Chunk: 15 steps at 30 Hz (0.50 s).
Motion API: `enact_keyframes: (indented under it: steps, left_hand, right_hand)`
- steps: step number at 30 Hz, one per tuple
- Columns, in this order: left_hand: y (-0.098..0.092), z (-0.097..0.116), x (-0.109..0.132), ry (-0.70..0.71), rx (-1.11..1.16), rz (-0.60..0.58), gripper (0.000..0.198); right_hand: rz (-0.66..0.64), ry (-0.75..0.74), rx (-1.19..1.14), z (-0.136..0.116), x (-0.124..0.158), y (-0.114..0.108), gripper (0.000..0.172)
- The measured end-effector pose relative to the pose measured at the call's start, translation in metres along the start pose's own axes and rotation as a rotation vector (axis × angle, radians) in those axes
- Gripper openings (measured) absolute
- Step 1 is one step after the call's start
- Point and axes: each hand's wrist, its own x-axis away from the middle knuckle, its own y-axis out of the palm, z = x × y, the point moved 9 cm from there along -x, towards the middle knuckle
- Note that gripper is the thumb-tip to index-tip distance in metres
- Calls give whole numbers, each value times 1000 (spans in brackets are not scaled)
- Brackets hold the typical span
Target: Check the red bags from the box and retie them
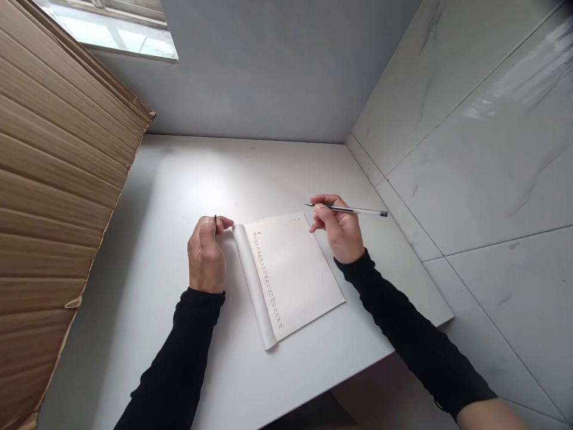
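Observation:
An uncapped ballpoint pen [358, 210] with a clear barrel lies across the fingers of my right hand [342, 236], which is closed on it above the notebook's upper right edge. Its tip points left. Between thumb and finger of my left hand [206, 254] a small black pen cap [215, 223] stands upright. That hand rests beside the upper left corner of the notebook [307, 275], its index finger reaching toward the corner. The notebook lies open and slightly turned, with a page rolled back along its left side. A column of handwritten two-digit numbers runs down the page's left edge.
The notebook lies on a white table [197, 161]. Corrugated cardboard [58, 197] stands along the left side. A grey wall [268, 71] with a window [120, 30] is behind, and marbled tiles [483, 149] line the right.

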Motion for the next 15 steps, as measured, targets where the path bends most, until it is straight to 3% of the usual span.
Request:
enact_keyframes:
  steps: [6, 15]
  left_hand:
    - [4, -6, -1, -19, 149, -42, 26]
    - [2, -11, -2, -86, 43, -17, 26]
  right_hand:
    - [-70, 75, 5, 32, 7, 21, 30]
    - [-138, 145, 15, 38, 16, 33, 24]
